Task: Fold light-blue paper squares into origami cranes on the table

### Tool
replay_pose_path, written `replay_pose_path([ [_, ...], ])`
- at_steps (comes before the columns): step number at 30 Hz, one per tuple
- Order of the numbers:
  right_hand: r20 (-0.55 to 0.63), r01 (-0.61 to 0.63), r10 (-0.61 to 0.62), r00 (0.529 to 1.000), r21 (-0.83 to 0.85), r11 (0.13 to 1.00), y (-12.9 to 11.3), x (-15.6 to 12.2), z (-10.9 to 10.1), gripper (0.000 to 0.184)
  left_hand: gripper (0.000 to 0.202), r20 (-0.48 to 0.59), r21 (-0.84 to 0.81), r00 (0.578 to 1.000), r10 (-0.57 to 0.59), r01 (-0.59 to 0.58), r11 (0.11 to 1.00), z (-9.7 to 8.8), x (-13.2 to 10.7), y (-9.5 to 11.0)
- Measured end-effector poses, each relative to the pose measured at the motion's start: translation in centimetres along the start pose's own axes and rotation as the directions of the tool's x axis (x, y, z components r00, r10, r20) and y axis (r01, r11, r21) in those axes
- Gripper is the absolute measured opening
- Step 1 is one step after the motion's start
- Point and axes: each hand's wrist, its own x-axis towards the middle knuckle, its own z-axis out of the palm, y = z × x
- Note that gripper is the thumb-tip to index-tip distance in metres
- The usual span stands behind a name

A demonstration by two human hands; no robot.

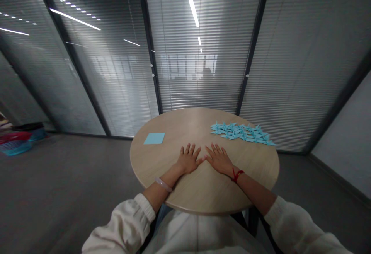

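Both hands lie palm down on a round wooden table (197, 196), between its middle and its near edge. The left hand (189, 160) has its fingers spread apart and pointing toward the far edge, with its thumb stretched to the right. The right hand (219, 160) mirrors it, fingers also apart, thumb stretched to the left. The thumb tips are close together at the middle; I cannot tell whether they touch. Both hands rest flat on the tabletop, gripping nothing.

A flat blue sheet (154, 138) lies near the left edge, to the left of the left hand and well apart from it. A cluster of blue folded cranes (242, 132) lies beyond the right hand, running from the far side to the right edge, where one tip reaches the rim. They crowd and overlap, so I cannot count them.

A pale bangle (164, 184) circles the left wrist, and a red cord (238, 176) the right. The forearms cross the near edge from white sleeves (124, 223). Beyond the far edge stand glass panels with blinds (199, 87) and dark frames (149, 45). Baskets (16, 142) stand on the grey floor (72, 184), far to the left of the table.
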Motion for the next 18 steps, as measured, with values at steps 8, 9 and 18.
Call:
replay_pose_path([
  [8,-0.006,0.004,-0.004,1.000,-0.015,1.000,-0.17,-0.18,-0.21,0.060,0.077,-0.017,0.017,1.000,0.003,-0.003,1.000,0.43,0.23,-0.20],
  [9,-0.004,0.003,-0.003,1.000,-0.011,1.000,-0.17,-0.15,-0.19,0.060,0.077,-0.018,0.017,1.000,0.004,-0.003,1.000,0.42,0.22,-0.19],
  [18,-0.017,-0.002,0.002,1.000,-0.003,1.000,0.01,0.01,0.22,0.060,0.080,-0.009,-0.002,1.000,0.006,-0.006,1.000,0.08,-0.02,-0.03],
])
